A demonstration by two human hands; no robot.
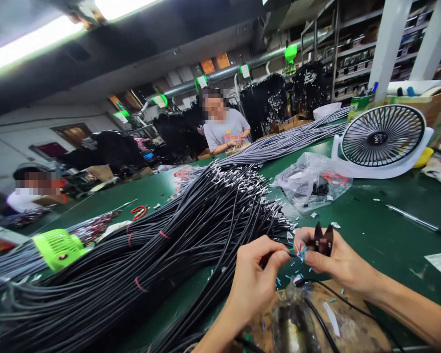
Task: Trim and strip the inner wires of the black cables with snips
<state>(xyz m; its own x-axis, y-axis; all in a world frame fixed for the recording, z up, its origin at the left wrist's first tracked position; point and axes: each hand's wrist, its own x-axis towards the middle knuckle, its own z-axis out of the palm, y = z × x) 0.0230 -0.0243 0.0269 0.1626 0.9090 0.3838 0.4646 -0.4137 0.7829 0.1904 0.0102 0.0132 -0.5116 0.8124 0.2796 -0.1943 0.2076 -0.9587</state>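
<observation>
My left hand pinches a black cable close to its end, between thumb and forefinger. Thin coloured wires fan out there, some blue and some reddish. At those wires are the thumb and forefinger of my right hand. Dark wire cutters rest inside the same hand, their pointed jaws apart and facing up; their handles are hidden by the fingers. Small blue offcuts lie below both hands. Under them is a worn brown board bearing a tape-wrapped block.
A large bundle of black cables fills the left of the green table. Behind my hands lie a clear plastic bag and a white fan. A pen is at right. Across the table sits a person.
</observation>
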